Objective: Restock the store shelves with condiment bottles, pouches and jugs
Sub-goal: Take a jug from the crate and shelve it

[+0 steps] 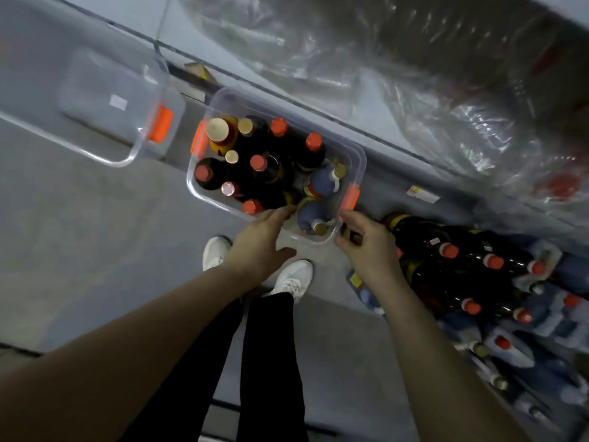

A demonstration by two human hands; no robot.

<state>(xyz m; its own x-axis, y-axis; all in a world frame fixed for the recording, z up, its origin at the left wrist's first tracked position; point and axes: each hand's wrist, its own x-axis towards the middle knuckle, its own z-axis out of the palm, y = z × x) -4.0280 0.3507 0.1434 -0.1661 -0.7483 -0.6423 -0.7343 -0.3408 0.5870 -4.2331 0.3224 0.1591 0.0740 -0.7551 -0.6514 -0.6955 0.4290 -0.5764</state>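
Clear, smooth plastic bin (210,199) at centre, its clips (350,197) matt orange plastic; second tub (121,103) at 10 o'clock the same clear plastic; bottles (274,167) dark and glossy, caps (279,126) red plastic; crinkled glossy film (446,90) at 2 o'clock; grey floor (95,234) matt, smooth.

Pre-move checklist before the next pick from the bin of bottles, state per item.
1. No lid on the clear bin: ok.
2. Its dark bottles upright, caps up: ok.
3. Empty left hand, fingers straight over the near rim: ok.
4. Empty right hand: cannot tell; fingers curl at the bin's corner by the orange latch.
5. Free slot among the shelf bottles: cannot tell, blurred.
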